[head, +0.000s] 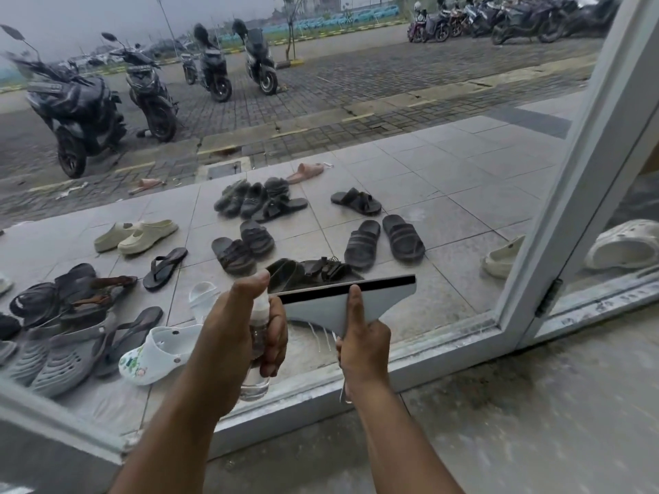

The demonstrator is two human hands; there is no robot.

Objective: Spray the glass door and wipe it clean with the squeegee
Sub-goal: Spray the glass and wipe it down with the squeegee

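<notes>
forearms reach up from the bottom edge toward the glass door (445, 165), both bare and roughly parallel. on the left, the left hand (235, 333) is wrapped round a clear spray bottle (255, 385): its fingers (274, 336) curl about the neck and the thumb lies flat on the top. the bottle stands upright near the pane, its base showing below the palm. just right of it the squeegee (321, 308) is held up low on the door, black rubber blade (378, 284) topmost, right end a little higher; whether it touches the glass cannot be told. the right hand (363, 347) grips the handle, fingers closed round it, thumb stretched straight up the grey head. white drips (321, 336) run down below the head. beyond the pane, sandals (246, 244) lie scattered on tiles. further right rises the white door frame (556, 208).
</notes>
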